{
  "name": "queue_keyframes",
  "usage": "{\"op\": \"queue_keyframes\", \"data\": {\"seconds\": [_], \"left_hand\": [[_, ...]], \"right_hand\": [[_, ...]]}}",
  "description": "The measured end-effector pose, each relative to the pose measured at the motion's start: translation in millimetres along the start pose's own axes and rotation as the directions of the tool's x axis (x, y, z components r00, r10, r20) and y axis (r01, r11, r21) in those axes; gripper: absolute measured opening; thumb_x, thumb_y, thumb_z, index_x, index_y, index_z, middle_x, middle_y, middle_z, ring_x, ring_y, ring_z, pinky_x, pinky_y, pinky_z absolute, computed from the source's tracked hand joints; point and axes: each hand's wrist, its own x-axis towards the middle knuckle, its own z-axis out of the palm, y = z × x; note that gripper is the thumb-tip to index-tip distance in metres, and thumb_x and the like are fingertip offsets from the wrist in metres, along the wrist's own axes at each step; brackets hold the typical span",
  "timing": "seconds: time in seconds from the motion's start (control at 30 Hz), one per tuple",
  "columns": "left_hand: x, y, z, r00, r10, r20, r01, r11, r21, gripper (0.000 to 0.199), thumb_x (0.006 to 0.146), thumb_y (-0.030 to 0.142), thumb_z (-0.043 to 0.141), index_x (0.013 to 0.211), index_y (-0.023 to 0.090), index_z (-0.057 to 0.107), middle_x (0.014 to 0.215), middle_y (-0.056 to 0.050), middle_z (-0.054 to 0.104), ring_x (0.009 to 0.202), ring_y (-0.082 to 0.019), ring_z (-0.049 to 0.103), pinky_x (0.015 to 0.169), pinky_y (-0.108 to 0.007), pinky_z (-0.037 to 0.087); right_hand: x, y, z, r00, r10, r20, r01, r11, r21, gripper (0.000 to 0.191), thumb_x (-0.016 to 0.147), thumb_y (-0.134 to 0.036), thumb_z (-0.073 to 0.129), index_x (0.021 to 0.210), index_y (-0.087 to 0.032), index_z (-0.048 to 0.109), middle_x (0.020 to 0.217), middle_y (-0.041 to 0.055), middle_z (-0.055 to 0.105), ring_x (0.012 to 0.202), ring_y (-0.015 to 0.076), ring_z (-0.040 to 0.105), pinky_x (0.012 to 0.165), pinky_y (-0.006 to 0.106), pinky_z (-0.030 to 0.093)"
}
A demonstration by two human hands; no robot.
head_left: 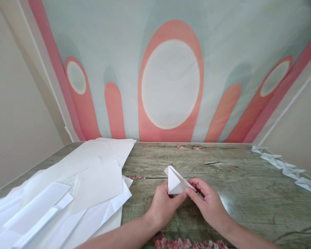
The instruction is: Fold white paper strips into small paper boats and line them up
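A small folded white paper [174, 182] is held up between my two hands, just above the wooden-patterned table. My left hand [164, 204] grips its lower left part, with the thumb along the bottom edge. The right corner is pinched between the thumb and fingers of my right hand [208, 202]. The paper has triangular flaps, with one point rising at the upper left. Part of its back and left side is hidden behind my left fingers.
A large loose pile of white sheets [98, 186] covers the left of the table [230, 169]. Several small folded white papers [290, 171] lie in a row along the right edge. Behind the table stands a patterned backdrop [171, 83].
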Motion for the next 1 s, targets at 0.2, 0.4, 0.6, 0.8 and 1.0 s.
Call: {"op": "queue_keyframes", "data": {"seconds": [0.2, 0.4, 0.6, 0.8, 1.0], "left_hand": [[4.0, -0.8, -4.8, 0.998, -0.061, 0.009, 0.061, 0.997, -0.057, 0.018, 0.068, 0.027, 0.068, 0.075, 0.010, 0.067, 0.072, -0.003, 0.067, 0.068, -0.018, 0.058, 0.064, -0.024, 0.042], [3.4, 1.1, -5.8, 0.997, -0.078, 0.030, 0.081, 0.991, -0.107, 0.018, 0.066, 0.028, 0.069, 0.071, 0.011, 0.068, 0.070, -0.002, 0.065, 0.065, -0.016, 0.054, 0.064, -0.024, 0.041], [4.8, 2.2, -4.1, 0.996, -0.087, 0.002, 0.087, 0.990, -0.114, 0.016, 0.063, 0.025, 0.069, 0.066, 0.011, 0.064, 0.063, 0.000, 0.058, 0.060, -0.012, 0.047, 0.059, -0.022, 0.037], [3.0, 8.5, -3.6, 0.994, -0.106, 0.003, 0.106, 0.990, -0.090, 0.016, 0.063, 0.027, 0.068, 0.060, 0.012, 0.061, 0.057, 0.003, 0.052, 0.054, -0.010, 0.041, 0.055, -0.021, 0.033], [3.3, 5.2, -6.5, 0.992, -0.125, -0.014, 0.124, 0.990, -0.060, 0.020, 0.065, 0.031, 0.069, 0.061, 0.012, 0.062, 0.054, 0.003, 0.052, 0.051, -0.010, 0.041, 0.051, -0.021, 0.032]], "right_hand": [[0.5, 0.5, 0.0, 0.995, -0.006, 0.096, 0.005, 1.000, 0.003, 0.021, 0.087, -0.040, 0.049, 0.088, -0.020, 0.056, 0.080, 0.0009, 0.061, 0.076, 0.0168, 0.056, 0.069, 0.026, 0.042], [-0.4, -2.8, -1.8, 0.989, -0.045, 0.137, 0.052, 0.998, -0.047, 0.025, 0.089, -0.039, 0.045, 0.079, -0.019, 0.055, 0.072, -0.0010, 0.055, 0.069, 0.0144, 0.051, 0.065, 0.024, 0.039], [-1.6, -4.3, -2.3, 0.992, -0.038, 0.118, 0.053, 0.991, -0.126, 0.029, 0.090, -0.041, 0.041, 0.075, -0.018, 0.051, 0.069, -0.0006, 0.051, 0.067, 0.0146, 0.048, 0.061, 0.025, 0.037], [-2.5, -8.0, -1.2, 0.993, -0.035, 0.116, 0.050, 0.991, -0.125, 0.029, 0.090, -0.041, 0.039, 0.074, -0.019, 0.050, 0.072, 0.0009, 0.054, 0.069, 0.0158, 0.049, 0.063, 0.025, 0.038], [-3.1, -3.2, -0.6, 0.994, -0.036, 0.099, 0.046, 0.994, -0.098, 0.025, 0.089, -0.039, 0.041, 0.078, -0.019, 0.053, 0.073, -0.0002, 0.054, 0.072, 0.0158, 0.050, 0.066, 0.024, 0.039]]}}
